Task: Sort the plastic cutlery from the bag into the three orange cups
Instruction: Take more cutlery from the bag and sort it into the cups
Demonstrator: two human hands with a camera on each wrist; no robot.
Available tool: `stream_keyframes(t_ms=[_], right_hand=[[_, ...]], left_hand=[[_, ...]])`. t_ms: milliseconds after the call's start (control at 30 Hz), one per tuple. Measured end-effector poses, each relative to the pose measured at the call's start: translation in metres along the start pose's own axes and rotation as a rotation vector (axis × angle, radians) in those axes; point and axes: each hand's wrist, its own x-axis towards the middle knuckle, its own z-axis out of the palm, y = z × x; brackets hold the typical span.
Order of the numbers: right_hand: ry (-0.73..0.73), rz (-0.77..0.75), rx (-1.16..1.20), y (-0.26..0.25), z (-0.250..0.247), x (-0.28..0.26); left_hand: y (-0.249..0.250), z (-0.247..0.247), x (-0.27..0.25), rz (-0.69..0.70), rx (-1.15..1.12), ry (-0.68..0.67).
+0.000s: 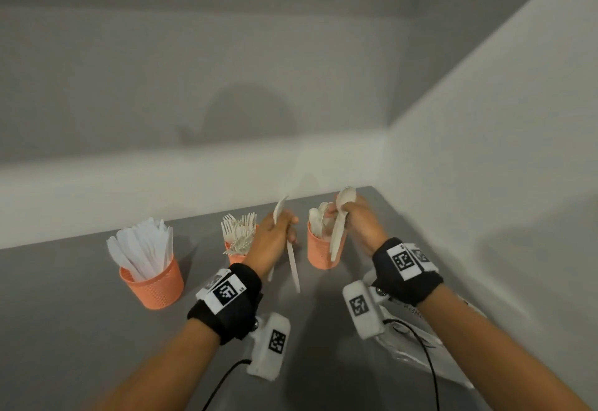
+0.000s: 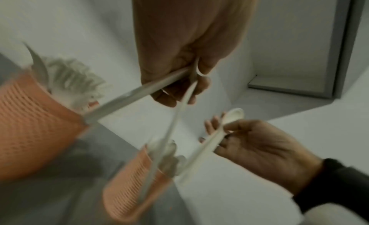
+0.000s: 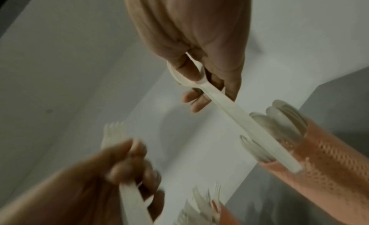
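Observation:
Three orange cups stand in a row on the grey table: knives in the left cup [image 1: 152, 284], forks in the middle cup [image 1: 233, 257], spoons in the right cup [image 1: 318, 250]. My left hand [image 1: 283, 228] hovers between the fork and spoon cups. It grips two white pieces of cutlery [image 1: 293, 263], handles pointing down; one is a fork [image 3: 113, 130]. My right hand [image 1: 348, 213] pinches a white spoon [image 1: 339, 229] bowl-up, its handle hanging over the front of the spoon cup [image 3: 319, 149]. The left wrist view is blurred.
The clear plastic bag [image 1: 420, 342] lies flat on the table under my right forearm. White walls close the table at the back and right. Bare grey tabletop [image 1: 81, 329] stretches to the left and in front of the cups.

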Motion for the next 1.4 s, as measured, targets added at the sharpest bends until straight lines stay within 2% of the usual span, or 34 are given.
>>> stream_keyframes(t_ms=[100, 267, 367, 600, 800, 1000, 1100, 1233, 1400], right_hand=[[0.052, -0.077, -0.002, -0.012, -0.013, 0.018], [0.086, -0.166, -0.084, -0.015, -0.017, 0.044], [0.081, -0.160, -0.129, -0.007, -0.016, 0.054], [0.050, -0.111, -0.208, 0.024, -0.013, 0.072], [0.025, -0.093, -0.517, 0.042, -0.017, 0.077], [0.041, -0.098, -0.690, 0.046, -0.015, 0.077], [0.042, -0.127, -0.702, 0.043, -0.014, 0.075], [0.030, -0.180, -0.767, 0.040, -0.009, 0.072], [0.043, -0.207, -0.823, 0.039, -0.004, 0.071]], left_hand=[[0.000, -0.022, 0.017, 0.053, 0.037, 0.105], [0.023, -0.054, 0.051, 0.088, -0.260, 0.247], [0.029, -0.059, 0.067, 0.113, -0.296, 0.288], [0.006, -0.048, 0.085, 0.090, -0.040, 0.257], [-0.004, -0.040, 0.093, 0.112, -0.117, 0.171], [0.001, -0.040, 0.094, 0.098, -0.074, 0.052], [0.004, -0.050, 0.096, 0.098, -0.056, 0.090], [0.005, -0.070, 0.096, 0.079, -0.201, 0.157], [0.008, -0.066, 0.088, 0.093, -0.229, 0.165]])
